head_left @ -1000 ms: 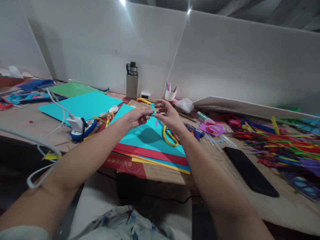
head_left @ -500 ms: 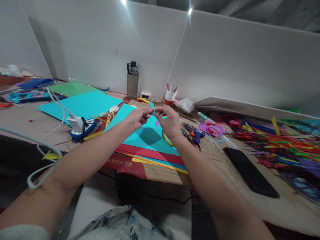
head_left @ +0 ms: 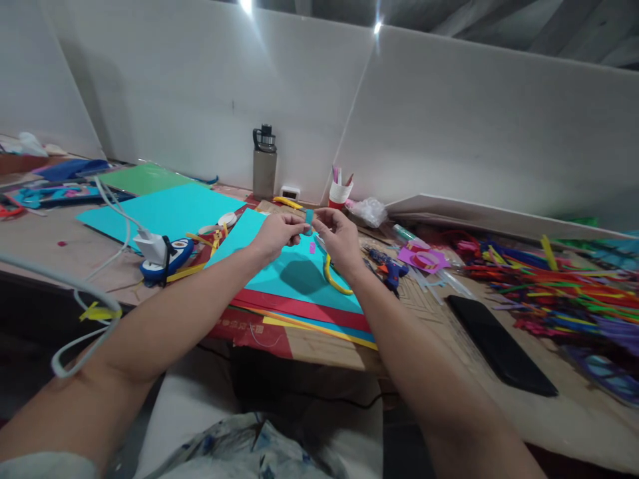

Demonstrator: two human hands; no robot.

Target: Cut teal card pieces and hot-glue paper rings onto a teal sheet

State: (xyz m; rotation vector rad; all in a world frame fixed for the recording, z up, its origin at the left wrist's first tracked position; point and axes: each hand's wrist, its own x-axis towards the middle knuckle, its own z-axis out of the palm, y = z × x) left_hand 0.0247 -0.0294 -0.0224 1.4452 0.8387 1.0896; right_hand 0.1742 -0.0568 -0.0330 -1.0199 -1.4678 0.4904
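Grip is closed: left hand (head_left: 277, 234) and right hand (head_left: 340, 237) pinch a small teal strip (head_left: 309, 218) between their fingertips, above the cyan sheet (head_left: 269, 273). Leaning half a second ago, it now stands upright: turned, not released. Beneath lie a pink scrap (head_left: 312, 247) and yellow-handled scissors (head_left: 328, 271).

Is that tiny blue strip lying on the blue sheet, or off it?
Off it: the strip is up between the left hand and right hand, above the sheet, where a shadow falls below them.
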